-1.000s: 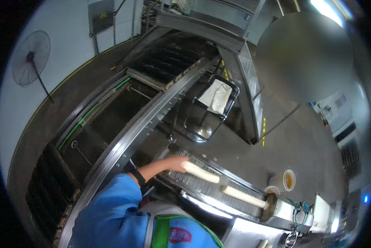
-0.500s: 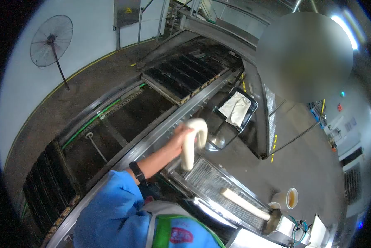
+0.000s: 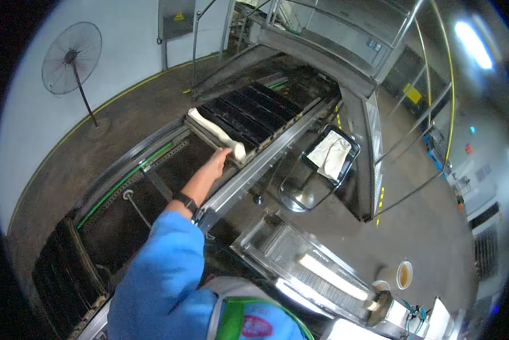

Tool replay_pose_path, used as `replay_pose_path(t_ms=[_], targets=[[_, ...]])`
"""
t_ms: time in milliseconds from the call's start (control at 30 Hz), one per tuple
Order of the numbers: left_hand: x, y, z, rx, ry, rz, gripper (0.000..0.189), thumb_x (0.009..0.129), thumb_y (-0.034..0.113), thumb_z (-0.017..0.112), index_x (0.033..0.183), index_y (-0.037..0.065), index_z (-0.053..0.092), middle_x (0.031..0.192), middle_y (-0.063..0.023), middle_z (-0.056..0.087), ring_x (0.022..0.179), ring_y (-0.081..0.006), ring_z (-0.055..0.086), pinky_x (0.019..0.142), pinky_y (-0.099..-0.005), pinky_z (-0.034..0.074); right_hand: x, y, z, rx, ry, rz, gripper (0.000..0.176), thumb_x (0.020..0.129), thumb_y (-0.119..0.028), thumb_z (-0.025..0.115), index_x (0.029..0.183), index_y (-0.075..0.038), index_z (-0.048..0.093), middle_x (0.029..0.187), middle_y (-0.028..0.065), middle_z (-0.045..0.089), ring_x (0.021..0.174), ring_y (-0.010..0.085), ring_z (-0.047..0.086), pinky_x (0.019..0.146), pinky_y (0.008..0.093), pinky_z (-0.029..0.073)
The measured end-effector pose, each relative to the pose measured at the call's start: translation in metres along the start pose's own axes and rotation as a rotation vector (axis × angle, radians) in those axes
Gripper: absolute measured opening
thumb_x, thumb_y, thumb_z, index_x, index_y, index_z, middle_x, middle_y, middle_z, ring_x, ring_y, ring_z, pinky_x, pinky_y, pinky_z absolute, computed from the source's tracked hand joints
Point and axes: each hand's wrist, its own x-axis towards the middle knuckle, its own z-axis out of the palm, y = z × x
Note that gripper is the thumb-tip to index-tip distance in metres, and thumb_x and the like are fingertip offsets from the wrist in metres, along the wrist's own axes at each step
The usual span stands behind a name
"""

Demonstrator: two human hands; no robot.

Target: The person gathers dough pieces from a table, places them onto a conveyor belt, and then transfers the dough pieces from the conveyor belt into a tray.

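Observation:
A long strip of white dough [image 3: 214, 130] lies along the near edge of the black grooved tray [image 3: 254, 113], its thicker end toward me. My left hand [image 3: 216, 162], with a black band on the wrist, is stretched out at that end; its fingers are extended and touch or nearly touch the dough, not wrapped round it. Another dough strip [image 3: 332, 276] rests on the mesh conveyor [image 3: 282, 247] at lower right, and a short piece [image 3: 371, 305] shows at the machine outlet behind it. My right hand is out of view.
A metal rail [image 3: 260, 164] runs beside the tray line. Past it stand a chair [image 3: 299, 195] with a white cloth [image 3: 329, 153] and a white bucket [image 3: 404, 275] of yellowish liquid. A metal frame with railings rises at the upper right, and a fan [image 3: 71, 56] stands left.
My left hand has moved forward and left from above the conveyor to the tray. The dough that hung folded from it now lies stretched along the tray, and the hand has loosened.

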Motion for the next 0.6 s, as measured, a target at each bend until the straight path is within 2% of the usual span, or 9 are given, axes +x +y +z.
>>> replay_pose_path(t_ms=[133,167,233,267,300,367,400,500,600], targets=[[-0.006,-0.043,-0.019,0.193,-0.045,0.046,0.060,0.079,0.026,0.051,0.130,0.010,0.022,0.136,-0.0115,0.015,0.125,-0.0255,0.017,0.098,-0.0384,0.022,-0.016,-0.017,-0.012,0.089,-0.002,0.053,0.054,0.076,-0.026,0.049,0.119,0.004,0.035,0.106,0.0197,0.048,0.092,0.0251,0.051,0.078,0.0314,0.042],[-0.007,-0.048,-0.023,0.200,-0.048,0.041,0.060,0.079,0.026,0.051,0.130,0.010,0.022,0.136,-0.0115,0.015,0.125,-0.0255,0.017,0.098,-0.0384,0.022,-0.021,-0.022,-0.015,0.124,-0.006,0.066,0.054,0.076,-0.026,0.049,0.119,0.004,0.035,0.106,0.0197,0.048,0.092,0.0250,0.051,0.078,0.0313,0.042],[-0.016,-0.050,-0.026,0.420,-0.055,0.103,0.061,0.080,0.024,0.049,0.131,0.012,0.019,0.137,-0.0126,0.014,0.125,-0.0263,0.016,0.099,-0.0396,0.021,-0.029,-0.036,-0.019,0.194,-0.020,0.082,0.054,0.076,-0.027,0.048,0.119,0.004,0.035,0.106,0.0195,0.048,0.091,0.0248,0.051,0.078,0.0311,0.042],[-0.027,-0.050,-0.029,0.431,-0.047,0.159,0.054,0.079,0.022,0.050,0.127,0.011,0.029,0.134,-0.0134,0.019,0.124,-0.0275,0.020,0.098,-0.0377,0.024,-0.031,-0.045,-0.021,0.225,-0.033,0.086,0.055,0.076,-0.027,0.048,0.119,0.004,0.035,0.106,0.0195,0.048,0.091,0.0246,0.051,0.078,0.0309,0.042],[-0.028,-0.056,-0.034,0.428,-0.046,0.155,0.054,0.079,0.022,0.050,0.127,0.011,0.029,0.134,-0.0134,0.019,0.124,-0.0275,0.020,0.098,-0.0377,0.024,-0.034,-0.054,-0.022,0.262,-0.048,0.084,0.055,0.076,-0.027,0.048,0.119,0.004,0.035,0.106,0.0194,0.048,0.091,0.0245,0.052,0.077,0.0308,0.042],[-0.029,-0.067,-0.047,0.583,-0.072,0.337,0.045,0.076,0.020,0.051,0.118,0.007,0.042,0.129,-0.0143,0.028,0.120,-0.0281,0.027,0.097,-0.0350,0.026,-0.039,-0.077,-0.021,0.343,-0.102,0.075,0.055,0.076,-0.028,0.048,0.119,0.003,0.035,0.105,0.0193,0.048,0.091,0.0243,0.052,0.077,0.0306,0.042],[-0.037,-0.070,-0.051,0.583,-0.042,0.406,0.036,0.075,0.019,0.052,0.108,0.005,0.050,0.121,-0.0141,0.036,0.116,-0.0279,0.033,0.095,-0.0335,0.027,-0.040,-0.090,-0.018,0.386,-0.133,0.069,0.055,0.076,-0.028,0.048,0.119,0.003,0.035,0.105,0.0192,0.048,0.090,0.0242,0.052,0.077,0.0305,0.043],[-0.059,-0.091,-0.072,0.574,-0.066,0.479,0.033,0.073,0.018,0.056,0.104,0.007,0.053,0.116,-0.0132,0.041,0.114,-0.0274,0.035,0.094,-0.0344,0.029,-0.046,-0.145,-0.005,0.546,-0.294,0.023,0.055,0.076,-0.029,0.047,0.119,0.003,0.035,0.105,0.0190,0.048,0.090,0.0238,0.052,0.076,0.0301,0.043],[-0.090,-0.103,-0.090,0.609,-0.060,0.461,0.033,0.074,0.018,0.057,0.106,0.010,0.052,0.121,-0.0151,0.038,0.117,-0.0274,0.032,0.096,-0.0350,0.026,-0.049,-0.215,0.035,0.697,-0.543,-0.085,0.055,0.074,-0.026,0.049,0.118,0.004,0.036,0.107,0.0167,0.048,0.090,0.0223,0.052,0.077,0.0295,0.043]])
